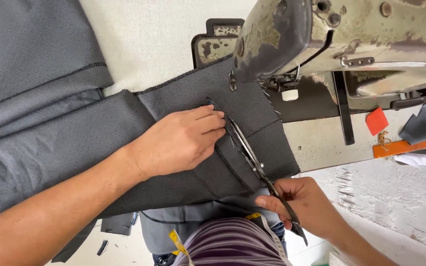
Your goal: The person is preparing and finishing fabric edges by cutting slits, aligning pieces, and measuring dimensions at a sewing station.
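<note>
1. Left hand (pixel 181 140) lies flat on the grey cloth (pixel 75 148), fingers together and nearly straight, tips pinning a fold right at the cut line. It presses, grips nothing.
2. Right hand (pixel 304 202) is closed round the handles of the scissors (pixel 250 155), at the bench's near edge. Blades open a little, lying on the cloth and running up to the left fingertips.
3. Cloth covers the bench's left half. Its stitched edge runs from mid-bench up under the head of the sewing machine (pixel 341 34). The near right corner of the cloth stops just short of the right hand.
4. Room: bare bench (pixel 321 143) right of the cloth, between it and the machine base. Little room above the cut, where the machine head overhangs with its presser foot (pixel 289 91) just beyond the cloth edge.
5. Far right: red scrap (pixel 376 120), orange strip (pixel 410 145), grey offcuts (pixel 425 123), well apart from both hands.
6. Yellow tape measure (pixel 178 242) hangs over the person's striped shirt (pixel 232 244), below the bench edge.
</note>
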